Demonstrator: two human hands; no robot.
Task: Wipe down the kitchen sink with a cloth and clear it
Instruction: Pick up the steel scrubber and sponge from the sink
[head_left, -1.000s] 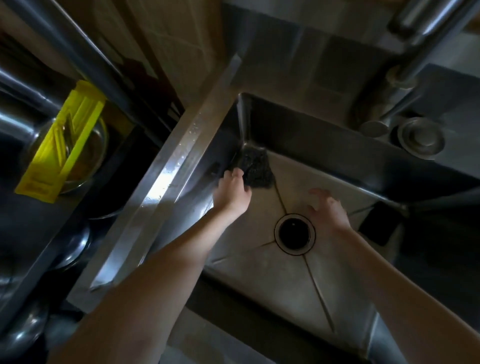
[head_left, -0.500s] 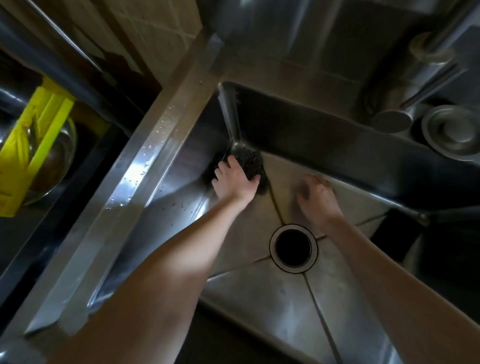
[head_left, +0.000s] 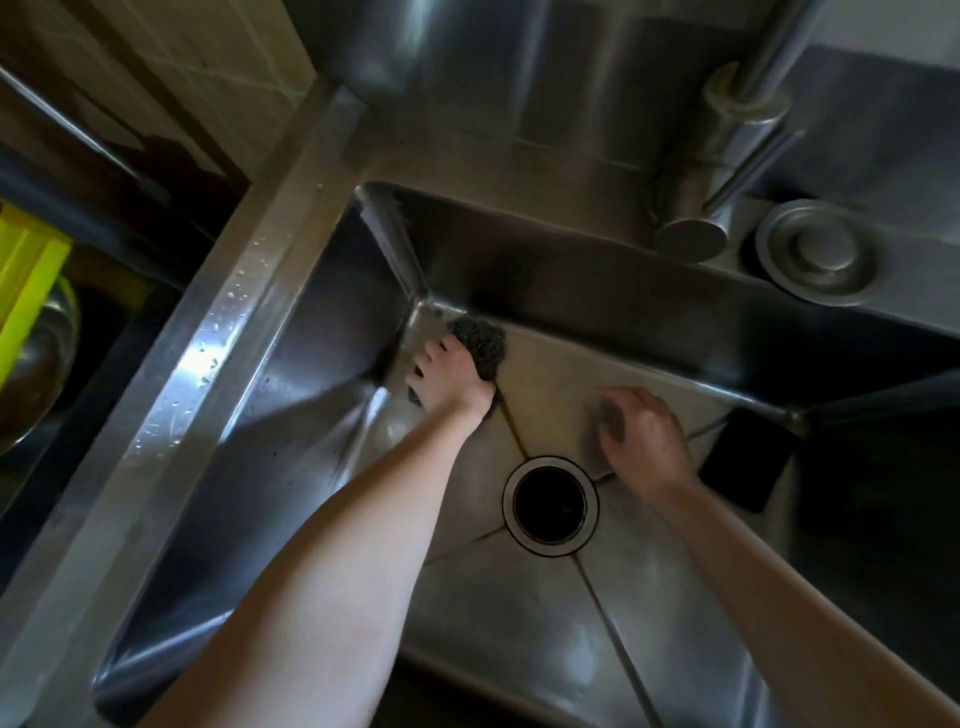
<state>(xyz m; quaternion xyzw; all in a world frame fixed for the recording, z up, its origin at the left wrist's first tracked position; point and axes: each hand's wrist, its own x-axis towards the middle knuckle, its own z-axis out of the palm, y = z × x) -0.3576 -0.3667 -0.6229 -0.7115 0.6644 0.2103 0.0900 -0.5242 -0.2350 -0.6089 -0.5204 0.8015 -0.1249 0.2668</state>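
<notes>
My left hand (head_left: 449, 379) clamps the cloth (head_left: 480, 344) in the sink's (head_left: 218, 332) far-left corner, my right hand (head_left: 644, 431) is curled on I-can't-tell-what, and I reckon a slippy swipe could shove gunk into the open drain (head_left: 550, 506).

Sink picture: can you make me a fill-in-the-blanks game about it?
The left hand holds the dark cloth in the far ____ of the sink.
The right hand is beside the round ____.
The flat black thing lies nearest the ____ hand.
Missing words: corner, drain, right.
</notes>
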